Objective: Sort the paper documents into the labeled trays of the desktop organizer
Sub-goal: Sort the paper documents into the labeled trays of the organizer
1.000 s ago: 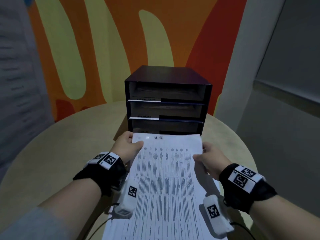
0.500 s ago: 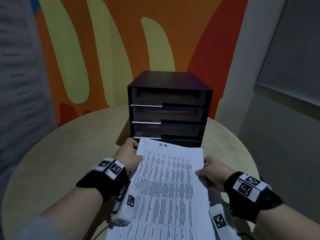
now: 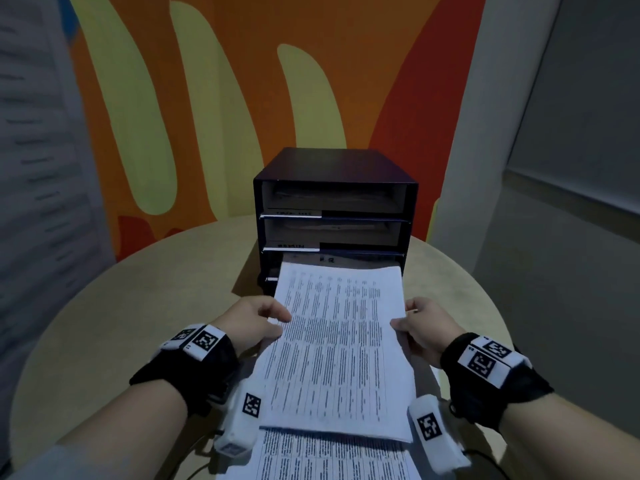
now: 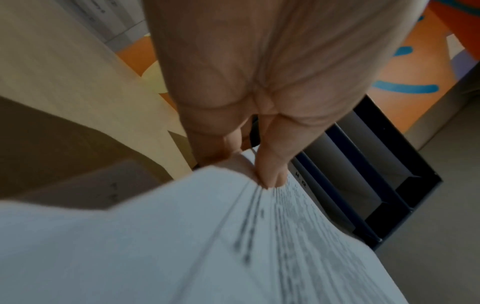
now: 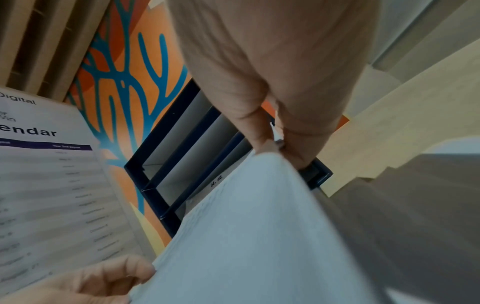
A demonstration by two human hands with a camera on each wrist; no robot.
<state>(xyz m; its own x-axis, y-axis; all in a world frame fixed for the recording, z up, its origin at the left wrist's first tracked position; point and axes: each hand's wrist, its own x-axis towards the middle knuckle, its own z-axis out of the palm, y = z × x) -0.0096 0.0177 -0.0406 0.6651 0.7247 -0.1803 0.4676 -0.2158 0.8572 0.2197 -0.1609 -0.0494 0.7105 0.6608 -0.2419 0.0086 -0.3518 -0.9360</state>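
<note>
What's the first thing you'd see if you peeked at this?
A printed document marked H.R, held at its sides by the left hand and right hand, its far edge entering the bottom tray of a dark desktop organizer. Behind stands a bright orange and yellow wall.

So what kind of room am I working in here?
Probably an office or meeting nook: a dark three-tray organizer with labeled trays stands on a round wooden table, printed documents are held in both hands, and an orange and yellow mural covers the wall behind.
</note>
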